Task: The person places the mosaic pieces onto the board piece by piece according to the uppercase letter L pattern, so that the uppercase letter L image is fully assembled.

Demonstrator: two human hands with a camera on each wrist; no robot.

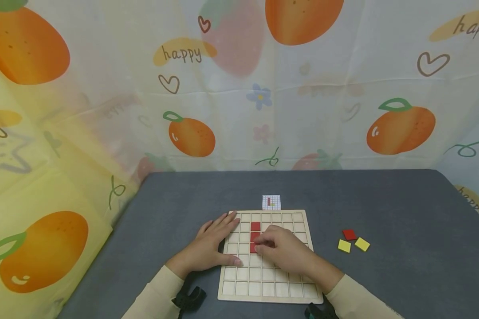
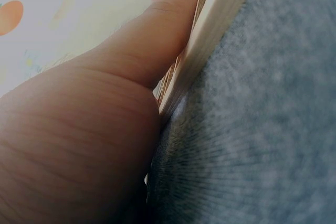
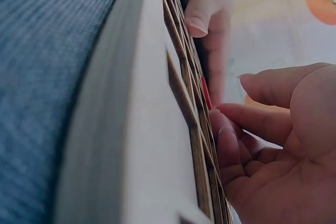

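Note:
A wooden grid board (image 1: 269,298) lies on the table, with three red square tiles (image 1: 255,227) in a column of its cells. My left hand (image 1: 209,248) rests spread over the board's left edge, thumb on the lower cells. Over the middle of the board, my right hand (image 1: 285,250) has bent fingers touching the lower red tiles and partly hiding them. In the right wrist view a thin red strip of tile (image 3: 206,93) shows right at the fingertips, and the top digit stands apart. The left wrist view shows the left hand (image 2: 126,61) against the board's side.
Right of the board lie a loose red tile (image 1: 349,235) and two yellow tiles (image 1: 344,246). Behind the board's far edge is a small printed grid card (image 1: 271,202) with a red and yellow pattern. A fruit-print curtain (image 1: 239,110) hangs behind the grey table (image 1: 419,257).

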